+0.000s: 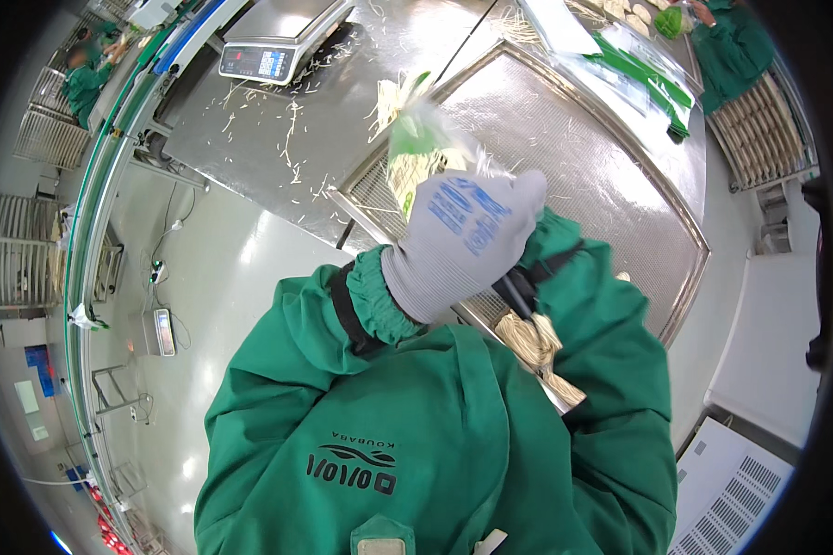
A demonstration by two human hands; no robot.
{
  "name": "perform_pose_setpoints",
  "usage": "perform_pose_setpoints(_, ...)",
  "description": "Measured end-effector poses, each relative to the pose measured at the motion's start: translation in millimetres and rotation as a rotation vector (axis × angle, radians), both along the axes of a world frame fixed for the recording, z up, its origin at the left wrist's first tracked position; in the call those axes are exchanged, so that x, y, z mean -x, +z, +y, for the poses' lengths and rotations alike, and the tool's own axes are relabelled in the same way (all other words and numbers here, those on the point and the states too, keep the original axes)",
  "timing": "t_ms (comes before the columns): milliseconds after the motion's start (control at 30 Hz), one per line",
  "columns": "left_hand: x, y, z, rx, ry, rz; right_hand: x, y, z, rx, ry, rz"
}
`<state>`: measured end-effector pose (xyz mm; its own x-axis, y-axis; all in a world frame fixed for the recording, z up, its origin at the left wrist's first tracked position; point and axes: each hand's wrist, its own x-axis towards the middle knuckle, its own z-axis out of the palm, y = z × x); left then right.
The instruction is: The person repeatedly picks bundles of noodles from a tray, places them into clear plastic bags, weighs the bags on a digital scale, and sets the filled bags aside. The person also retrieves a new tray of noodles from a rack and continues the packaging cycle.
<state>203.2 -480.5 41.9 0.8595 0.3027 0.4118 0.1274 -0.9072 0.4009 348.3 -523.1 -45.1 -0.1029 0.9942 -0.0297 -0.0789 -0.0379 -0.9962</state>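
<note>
My left hand (467, 236), in a grey glove with blue print, is closed at the top of a clear plastic bag (423, 148) with green print. Pale noodle-like strands show inside the bag and by its far end. The bag is tilted above the near left part of a mesh tray (602, 166). My right forearm, in a green sleeve (583, 287), crosses to the same spot, and its hand is hidden behind the left one. Below that sleeve lies a bundle of pale strands (530, 344), next to a black strap-like piece (518, 291).
A digital scale (282, 46) stands on the steel table (241, 139), with loose strands scattered around it. Green packaging (643, 83) lies at the far right. One co-worker (736, 55) is at the right, another (85, 83) beyond the conveyor (88, 240) at the left.
</note>
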Motion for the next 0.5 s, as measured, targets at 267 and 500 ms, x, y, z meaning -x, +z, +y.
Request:
perform_pose_setpoints(267,20.8,-27.6,49.6,0.006,0.294,-0.103,-46.0,47.2,-103.7,0.220,-0.021,-0.254)
perform_pose_setpoints(500,8.4,-16.0,68.3,0.235,0.272,-0.076,-179.0,-106.9,-305.2,1.010,-0.568,-1.125)
